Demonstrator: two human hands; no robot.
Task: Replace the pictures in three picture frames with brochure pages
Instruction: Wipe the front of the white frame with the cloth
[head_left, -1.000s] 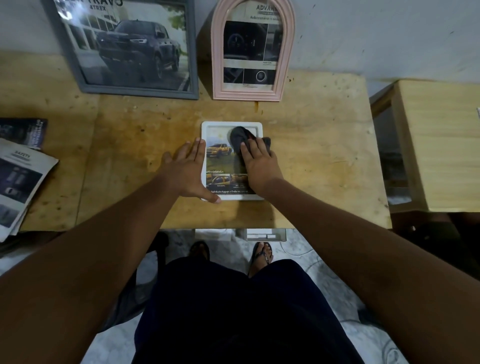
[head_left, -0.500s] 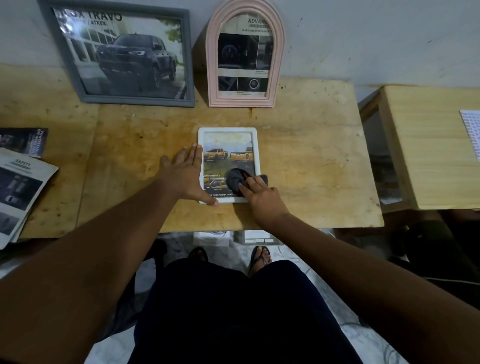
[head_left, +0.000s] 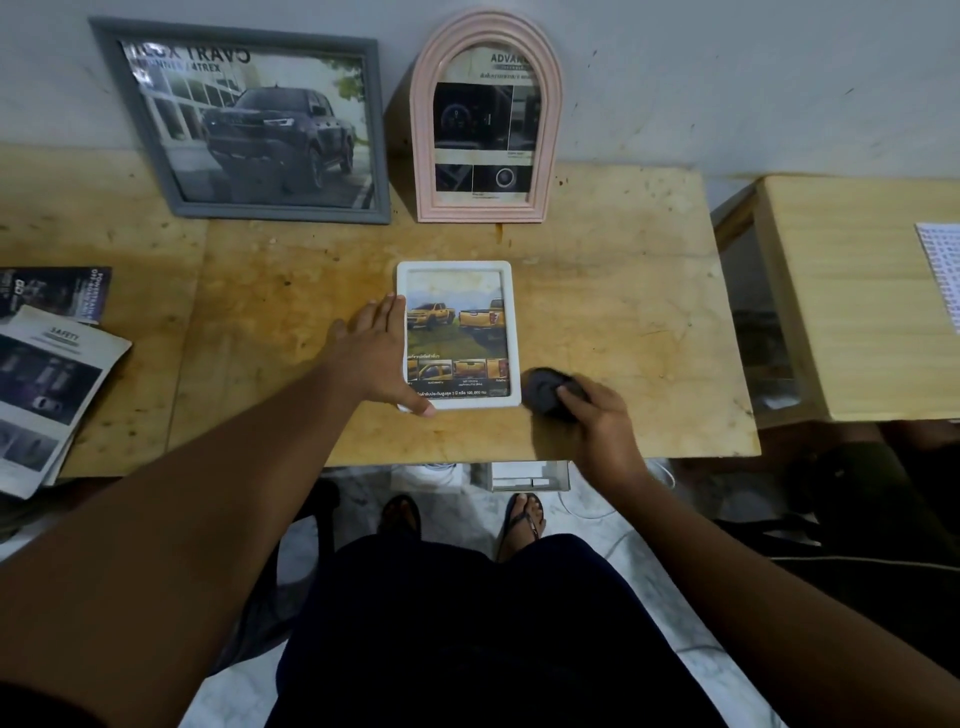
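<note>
White frame (head_left: 515, 332) lies flat on bench (head_left: 623, 312), page (head_left: 457, 322) in. Left hand (head_left: 376, 358) flat on its left rim, fingers straight; right hand (head_left: 605, 421) grips cloth (head_left: 543, 389) just beside it. Next, probably: stand it by wall (head_left: 727, 78).

white frame (head_left: 516, 332) flat, page (head_left: 457, 325) inside

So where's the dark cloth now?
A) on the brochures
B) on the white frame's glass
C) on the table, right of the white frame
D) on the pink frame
C: the right hand holds the cloth on the table, beside the white frame's right edge.
</note>
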